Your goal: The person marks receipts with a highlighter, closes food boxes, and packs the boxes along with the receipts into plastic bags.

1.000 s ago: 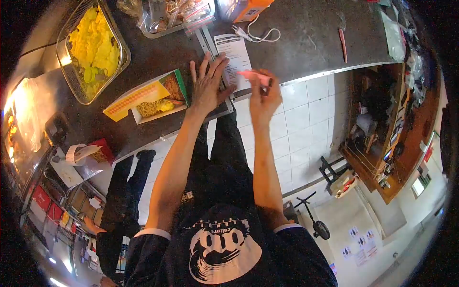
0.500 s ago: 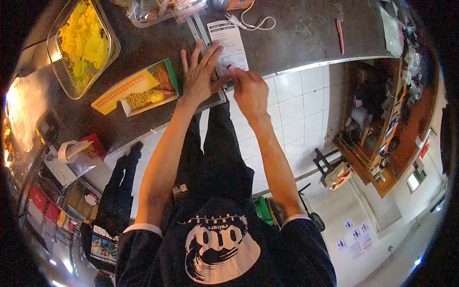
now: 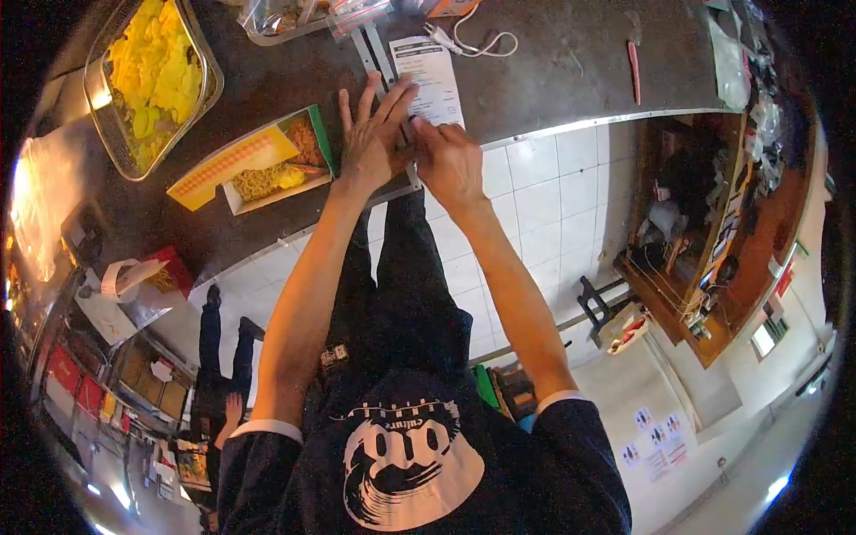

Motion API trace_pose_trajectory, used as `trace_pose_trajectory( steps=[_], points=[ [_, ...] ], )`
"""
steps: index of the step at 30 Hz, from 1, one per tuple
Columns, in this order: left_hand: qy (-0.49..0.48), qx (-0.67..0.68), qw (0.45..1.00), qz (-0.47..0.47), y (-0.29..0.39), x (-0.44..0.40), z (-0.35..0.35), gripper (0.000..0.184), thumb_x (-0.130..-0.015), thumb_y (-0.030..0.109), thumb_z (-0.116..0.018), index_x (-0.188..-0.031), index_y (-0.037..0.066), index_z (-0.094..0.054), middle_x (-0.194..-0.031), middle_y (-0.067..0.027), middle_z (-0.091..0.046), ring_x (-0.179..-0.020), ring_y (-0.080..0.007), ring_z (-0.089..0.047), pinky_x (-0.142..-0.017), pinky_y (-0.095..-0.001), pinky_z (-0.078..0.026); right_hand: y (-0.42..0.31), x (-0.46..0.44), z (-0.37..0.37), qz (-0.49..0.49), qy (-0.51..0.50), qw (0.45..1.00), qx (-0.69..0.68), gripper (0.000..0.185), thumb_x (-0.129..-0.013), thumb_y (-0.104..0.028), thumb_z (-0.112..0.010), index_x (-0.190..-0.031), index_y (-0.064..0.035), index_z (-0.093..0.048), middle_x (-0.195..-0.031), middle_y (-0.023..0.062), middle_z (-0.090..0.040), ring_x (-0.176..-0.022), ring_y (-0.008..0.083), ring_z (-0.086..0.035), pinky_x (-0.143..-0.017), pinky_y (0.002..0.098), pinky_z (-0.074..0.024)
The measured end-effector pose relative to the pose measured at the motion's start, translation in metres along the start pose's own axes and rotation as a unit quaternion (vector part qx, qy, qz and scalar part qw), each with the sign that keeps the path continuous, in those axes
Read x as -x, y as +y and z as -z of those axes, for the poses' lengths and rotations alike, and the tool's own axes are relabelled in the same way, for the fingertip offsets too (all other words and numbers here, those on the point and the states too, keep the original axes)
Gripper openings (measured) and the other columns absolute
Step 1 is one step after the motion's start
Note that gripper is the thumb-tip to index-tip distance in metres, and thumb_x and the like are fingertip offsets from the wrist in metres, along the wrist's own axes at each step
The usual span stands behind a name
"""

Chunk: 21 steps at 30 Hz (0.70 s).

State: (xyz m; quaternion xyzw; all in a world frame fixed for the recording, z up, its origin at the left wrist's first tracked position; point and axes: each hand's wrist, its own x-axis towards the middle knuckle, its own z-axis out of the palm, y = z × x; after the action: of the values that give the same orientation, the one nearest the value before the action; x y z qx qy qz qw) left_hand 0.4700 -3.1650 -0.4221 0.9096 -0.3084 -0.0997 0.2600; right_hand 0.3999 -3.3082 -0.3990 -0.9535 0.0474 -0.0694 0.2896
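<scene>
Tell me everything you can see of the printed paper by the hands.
The paper is a white sheet with dark printed lines, too small to read, and dark bands near the top. It lies flat on the dark table beside a metal strip, a white plug near its top right corner. The left hand overlaps its left edge; the right hand hides its lower left corner.

Person's left hand (image 3: 370, 143): one, back uppermost, fingers spread and pointing forward. Right hand (image 3: 450, 160): one, fingers curled in, close beside the left. Left forearm (image 3: 308, 285) and right forearm (image 3: 517, 285): pair, bare, extended forward, converging toward the wrists.
</scene>
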Motion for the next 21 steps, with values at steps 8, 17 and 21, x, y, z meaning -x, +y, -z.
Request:
trace_pose_trajectory(
  steps=[8, 17, 21],
  points=[
    [0.023, 0.011, 1.000, -0.012, -0.001, 0.002, -0.005, 0.085, -0.078, 0.052, -0.074, -0.147, 0.014, -0.044, -0.159, 0.0001, -0.034, -0.150, -0.0325, -0.018, -0.118, -0.0648, -0.001, 0.072, -0.058, 0.049, -0.110, 0.019, 0.991, -0.075, 0.026, -0.087, -0.030, -0.073, -0.101, -0.0085, -0.072, -0.081, 0.0205, -0.067, -0.070, 0.0365, -0.068, -0.061, 0.0463, -0.0523],
    [-0.002, 0.212, 0.977, 0.034, 0.029, 0.152, 0.094, 0.028, -0.079, 0.008, -0.078, -0.106, 0.006, -0.069, -0.103, -0.0139, -0.071, -0.100, -0.0286, -0.068, -0.087, -0.0381, -0.052, 0.007, 0.018, 0.077, -0.167, 0.131, 0.974, -0.084, 0.022, -0.085, -0.019, -0.076, -0.100, -0.0037, -0.070, -0.074, 0.0113, -0.068, -0.063, 0.0212, -0.066, -0.058, 0.0350, -0.0513],
    [0.222, 0.106, 0.958, 0.149, -0.020, 0.211, 0.139, 0.020, -0.078, -0.003, -0.075, -0.097, 0.003, -0.069, -0.096, -0.0129, -0.070, -0.081, -0.0221, -0.067, -0.073, -0.0298, -0.053, -0.101, 0.030, 0.013, -0.143, 0.025, 0.975, -0.169, 0.053, -0.077, -0.023, -0.083, -0.119, 0.0003, -0.061, -0.096, 0.0179, -0.068, -0.086, 0.0295, -0.067, -0.075, 0.0402, -0.0540]
  ],
)
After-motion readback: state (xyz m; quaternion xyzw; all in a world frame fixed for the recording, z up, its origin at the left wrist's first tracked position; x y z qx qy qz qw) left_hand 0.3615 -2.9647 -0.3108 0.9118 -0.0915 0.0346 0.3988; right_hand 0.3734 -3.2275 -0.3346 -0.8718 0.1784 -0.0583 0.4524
